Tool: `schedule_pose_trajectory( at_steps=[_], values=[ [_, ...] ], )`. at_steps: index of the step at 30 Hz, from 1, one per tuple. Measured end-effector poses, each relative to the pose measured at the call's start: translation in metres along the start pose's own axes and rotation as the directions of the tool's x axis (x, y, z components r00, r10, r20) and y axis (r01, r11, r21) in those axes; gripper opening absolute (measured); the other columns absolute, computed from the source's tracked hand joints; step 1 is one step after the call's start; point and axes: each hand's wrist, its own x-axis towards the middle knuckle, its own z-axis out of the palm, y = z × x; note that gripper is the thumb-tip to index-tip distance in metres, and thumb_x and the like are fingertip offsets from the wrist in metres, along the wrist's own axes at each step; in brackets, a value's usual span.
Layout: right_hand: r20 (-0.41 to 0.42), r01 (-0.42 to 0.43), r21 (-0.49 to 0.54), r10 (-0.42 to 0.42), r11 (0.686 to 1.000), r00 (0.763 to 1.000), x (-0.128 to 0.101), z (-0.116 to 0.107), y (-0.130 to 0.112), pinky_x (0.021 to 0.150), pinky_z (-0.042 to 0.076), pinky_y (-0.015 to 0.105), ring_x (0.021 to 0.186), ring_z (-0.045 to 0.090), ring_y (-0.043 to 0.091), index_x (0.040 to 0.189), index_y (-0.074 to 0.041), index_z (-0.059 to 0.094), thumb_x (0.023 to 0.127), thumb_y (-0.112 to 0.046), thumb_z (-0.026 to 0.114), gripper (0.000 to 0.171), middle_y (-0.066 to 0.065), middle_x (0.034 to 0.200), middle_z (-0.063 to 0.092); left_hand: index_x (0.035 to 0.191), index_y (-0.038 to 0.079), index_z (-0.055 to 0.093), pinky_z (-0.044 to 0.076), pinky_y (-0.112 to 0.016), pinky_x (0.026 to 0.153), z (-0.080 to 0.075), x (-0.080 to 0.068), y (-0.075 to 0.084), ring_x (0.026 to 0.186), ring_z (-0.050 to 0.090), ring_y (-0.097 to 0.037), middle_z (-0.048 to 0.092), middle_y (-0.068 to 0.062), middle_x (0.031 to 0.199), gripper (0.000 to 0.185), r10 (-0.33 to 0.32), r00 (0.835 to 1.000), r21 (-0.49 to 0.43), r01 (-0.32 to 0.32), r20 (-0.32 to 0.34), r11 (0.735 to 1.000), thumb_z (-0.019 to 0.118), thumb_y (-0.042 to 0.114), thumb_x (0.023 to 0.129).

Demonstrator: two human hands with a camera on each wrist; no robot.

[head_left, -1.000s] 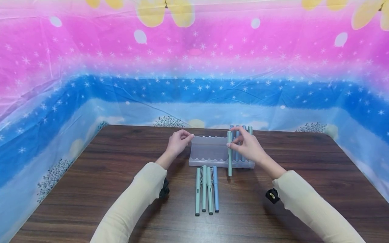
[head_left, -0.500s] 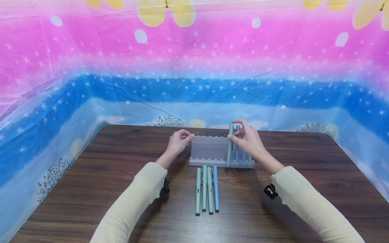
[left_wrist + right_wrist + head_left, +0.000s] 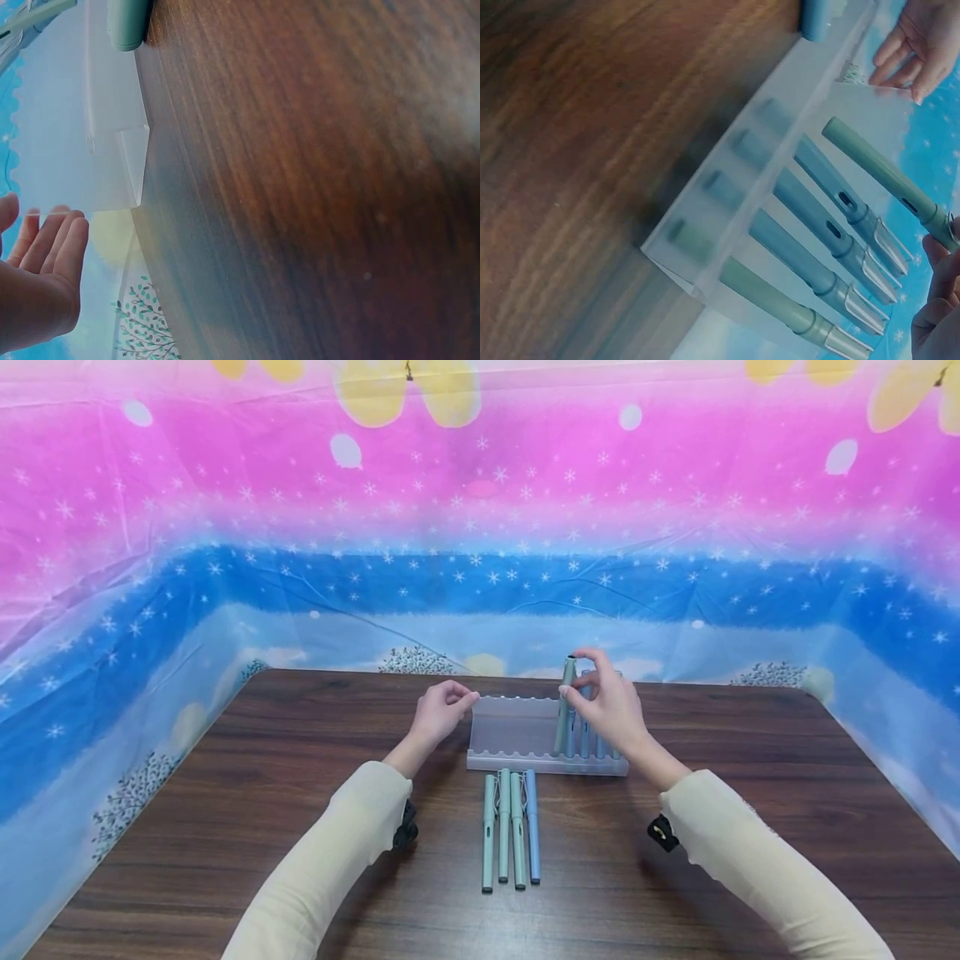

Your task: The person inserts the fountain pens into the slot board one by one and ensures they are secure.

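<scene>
A frosted plastic pen rack (image 3: 517,727) stands on the brown table (image 3: 225,827). My right hand (image 3: 609,703) pinches a green pen (image 3: 564,706) near its top, its lower end in the rack beside several blue and green pens (image 3: 832,247) that lean in the right-hand slots. The held pen (image 3: 881,176) hangs a little off the rack's back in the right wrist view. My left hand (image 3: 442,708) holds the rack's upper left corner (image 3: 112,169) with curled fingers (image 3: 52,251). In front of the rack lie several more pens (image 3: 510,827) side by side.
A pink and blue starry cloth (image 3: 480,527) walls the table on three sides. Both arms wear cream sleeves (image 3: 330,860), with black wrist straps (image 3: 660,832).
My right hand has lifted the green pen from across the rack's front edge and stood it up into a slot next to the other pens. The left hand has stayed put.
</scene>
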Motion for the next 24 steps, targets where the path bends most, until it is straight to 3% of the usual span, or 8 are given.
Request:
schedule_pose_trajectory(
  at_steps=[4,13,24],
  values=[
    [-0.019,0.031,-0.031,-0.031,0.999,0.999,-0.003,0.006,0.003,0.035,0.029,0.027,0.040,0.036,0.006,0.122,-0.014,0.043,0.082,-0.019,0.064,0.046,0.000,0.077,0.064,0.091,0.004,0.060,0.046,-0.034,0.068,0.000,-0.001,0.001,0.078,0.060,-0.023,0.063,-0.010,0.091,0.022,-0.002,1.000,0.003,0.002,0.000,1.000,0.059,0.025,0.086],
    [-0.023,0.017,-0.022,-0.017,1.000,1.000,-0.010,0.013,0.006,0.034,0.028,0.026,0.039,0.035,0.006,0.121,-0.015,0.044,0.082,-0.020,0.064,0.045,0.000,0.078,0.064,0.090,0.004,0.060,0.046,-0.034,0.069,0.000,-0.001,0.001,0.078,0.060,-0.024,0.063,-0.010,0.090,0.022,-0.005,1.000,0.001,0.005,-0.005,1.000,0.059,0.026,0.086],
    [0.028,-0.014,-0.007,0.015,1.000,1.000,-0.014,0.015,0.005,0.031,0.026,0.026,0.037,0.036,0.006,0.122,-0.016,0.043,0.082,-0.020,0.064,0.046,0.000,0.080,0.065,0.090,0.004,0.060,0.046,-0.034,0.070,0.000,-0.002,0.002,0.079,0.060,-0.024,0.063,-0.010,0.090,0.022,-0.002,1.000,0.001,0.002,-0.006,1.000,0.059,0.025,0.086]
  ],
)
